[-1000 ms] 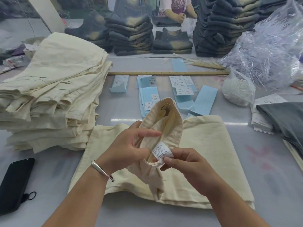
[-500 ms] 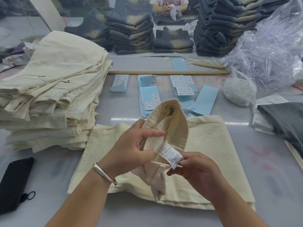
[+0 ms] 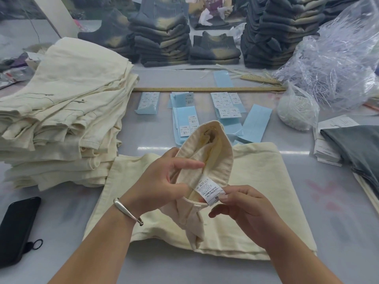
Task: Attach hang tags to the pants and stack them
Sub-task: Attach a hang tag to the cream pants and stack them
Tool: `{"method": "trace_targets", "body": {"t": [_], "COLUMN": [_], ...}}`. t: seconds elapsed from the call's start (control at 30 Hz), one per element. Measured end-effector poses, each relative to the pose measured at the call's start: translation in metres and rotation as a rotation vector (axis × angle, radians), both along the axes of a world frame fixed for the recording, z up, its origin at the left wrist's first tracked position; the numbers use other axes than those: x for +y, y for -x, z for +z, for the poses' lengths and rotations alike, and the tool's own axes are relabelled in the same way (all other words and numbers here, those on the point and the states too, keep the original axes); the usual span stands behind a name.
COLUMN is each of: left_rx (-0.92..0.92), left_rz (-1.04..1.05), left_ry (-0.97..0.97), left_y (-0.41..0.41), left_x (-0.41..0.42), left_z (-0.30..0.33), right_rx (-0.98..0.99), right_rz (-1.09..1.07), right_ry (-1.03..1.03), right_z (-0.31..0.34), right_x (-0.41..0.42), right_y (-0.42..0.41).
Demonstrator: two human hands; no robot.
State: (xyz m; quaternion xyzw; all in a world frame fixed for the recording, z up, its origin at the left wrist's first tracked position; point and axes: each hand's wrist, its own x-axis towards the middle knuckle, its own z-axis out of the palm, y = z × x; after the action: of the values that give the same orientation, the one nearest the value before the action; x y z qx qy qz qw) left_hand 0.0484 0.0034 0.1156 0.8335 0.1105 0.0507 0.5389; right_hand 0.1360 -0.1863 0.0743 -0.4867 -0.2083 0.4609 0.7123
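Hands are working on cream pants (image 3: pixel 256 181): left hand (image 3: pixel 162 181) gripping the raised waistband (image 3: pixel 207 148), right hand (image 3: pixel 246 210) fingers pinching its care label (image 3: pixel 208 189); a clear bag (image 3: pixel 297 109) is holding white fasteners.

Two hands are counted, left (image 3: pixel 162 181) and right (image 3: pixel 244 210). One pair of cream pants (image 3: pixel 256 181) is laid flat on the table (image 3: pixel 338 222), its waistband lifted, with one sewn care label (image 3: pixel 209 189) exposed. One stack of cream pants (image 3: pixel 67 119) is noted at the left; the number of pairs in it cannot be told. Four stacks of dark pants (image 3: pixel 164 37) are noted at the far edge. Two wooden rulers (image 3: pixel 205 89) are seen. One black phone (image 3: pixel 16 228), one bracelet (image 3: pixel 127 211) and two plastic bags (image 3: pixel 336 64) are counted. The blue label sheets (image 3: pixel 256 125) overlap and could not be counted.
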Motion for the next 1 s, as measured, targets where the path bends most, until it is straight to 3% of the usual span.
{"method": "trace_targets", "body": {"t": [0.5, 0.6, 0.7, 0.8, 0.87, 1.0], "left_rx": [-0.003, 0.030, 0.051, 0.005, 0.019, 0.063], "left_rz": [-0.013, -0.037, -0.070, 0.140, 0.265, 0.343], "left_ry": [0.039, -0.015, -0.179, -0.207, -0.161, -0.131], "left_y": [-0.004, -0.002, 0.001, 0.001, 0.003, 0.010], "left_x": [0.002, 0.000, -0.010, -0.012, -0.004, 0.005], "left_z": [-0.004, -0.008, -0.015, -0.024, -0.028, -0.035], "right_rx": [0.010, -0.033, -0.201, -0.370, -0.364, -0.424], "right_rz": [0.062, 0.069, 0.010, -0.114, -0.184, -0.239], "right_ry": [-0.064, -0.034, 0.127, 0.208, 0.154, 0.086], "right_z": [-0.008, -0.007, -0.007, -0.005, 0.000, 0.005], "right_x": [0.001, 0.002, 0.011, 0.019, 0.021, 0.026], "right_y": [-0.006, -0.004, 0.000, 0.000, -0.003, -0.007]}}
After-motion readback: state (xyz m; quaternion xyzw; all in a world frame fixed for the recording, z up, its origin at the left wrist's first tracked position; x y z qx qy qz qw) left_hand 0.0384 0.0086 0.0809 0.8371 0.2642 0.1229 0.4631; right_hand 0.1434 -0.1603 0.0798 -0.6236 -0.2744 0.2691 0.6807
